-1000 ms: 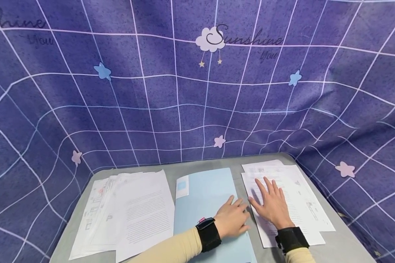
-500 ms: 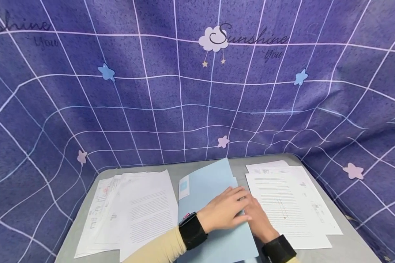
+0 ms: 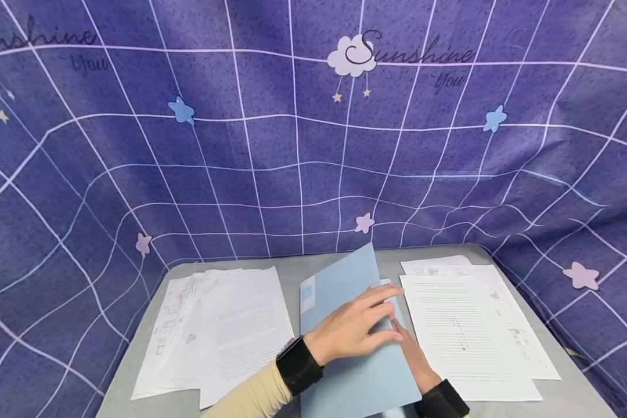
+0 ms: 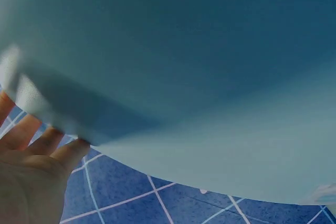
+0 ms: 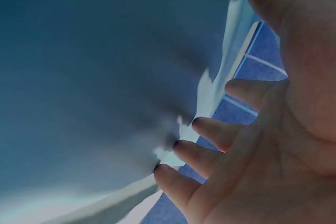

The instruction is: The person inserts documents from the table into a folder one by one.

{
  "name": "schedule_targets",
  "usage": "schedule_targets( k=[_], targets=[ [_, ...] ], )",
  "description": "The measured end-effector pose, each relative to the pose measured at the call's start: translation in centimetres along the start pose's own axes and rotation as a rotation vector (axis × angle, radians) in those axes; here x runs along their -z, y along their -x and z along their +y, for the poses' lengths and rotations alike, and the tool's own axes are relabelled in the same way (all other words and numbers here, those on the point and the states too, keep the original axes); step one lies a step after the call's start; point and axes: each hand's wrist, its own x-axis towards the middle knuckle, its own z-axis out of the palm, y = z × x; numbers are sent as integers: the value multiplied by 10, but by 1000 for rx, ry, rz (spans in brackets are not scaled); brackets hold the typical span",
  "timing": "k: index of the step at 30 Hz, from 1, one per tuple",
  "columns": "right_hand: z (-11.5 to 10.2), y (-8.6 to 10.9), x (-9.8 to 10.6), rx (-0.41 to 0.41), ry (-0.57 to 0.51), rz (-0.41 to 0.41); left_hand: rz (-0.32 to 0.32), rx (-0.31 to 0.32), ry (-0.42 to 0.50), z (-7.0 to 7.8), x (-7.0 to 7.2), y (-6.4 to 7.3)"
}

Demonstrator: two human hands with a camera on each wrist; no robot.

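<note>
We touch the blue folder cover (image 3: pixel 355 377) with left grip (image 3: pixel 356 324) and right grip (image 5: pixel 289 129) loosely spread, so it could slip.

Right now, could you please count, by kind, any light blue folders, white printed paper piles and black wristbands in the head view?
Light blue rectangular folder: 1
Piles of white printed paper sheets: 2
Black wristbands: 2
Total: 5
</note>
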Motion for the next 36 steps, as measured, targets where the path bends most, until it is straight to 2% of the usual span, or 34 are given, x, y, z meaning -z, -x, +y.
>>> schedule_targets(
  k=[2,4,7,10,14,18,22,25,27,30,33,36],
  targets=[
    [6,1,-1,-41,120,-66,13,7,9,2,3,0],
    [7,1,-1,-62,188,-109,30,13,18,3,7,2],
    [5,0,-1,-70,292,-138,57,17,23,3,16,8],
    [4,-1,-2,-69,379,-128,99,21,6,4,30,17],
    [7,-2,-4,-75,375,-86,180,33,-25,7,55,34],
    [9,-3,-5,-62,333,-64,279,48,-12,11,89,56],
    [10,-2,-6,-55,324,-68,364,102,23,21,124,83],
    [10,-1,-7,-60,317,-65,397,163,23,23,145,107],
    [10,0,-7,-68,307,-66,399,214,-4,18,155,128],
    [11,-1,-7,-74,306,-69,356,327,-74,8,164,162],
    [12,-2,-7,-75,309,-62,269,460,-154,-2,168,193],
    [13,-4,-6,-68,316,-48,170,587,-210,-10,169,214]
  ],
)
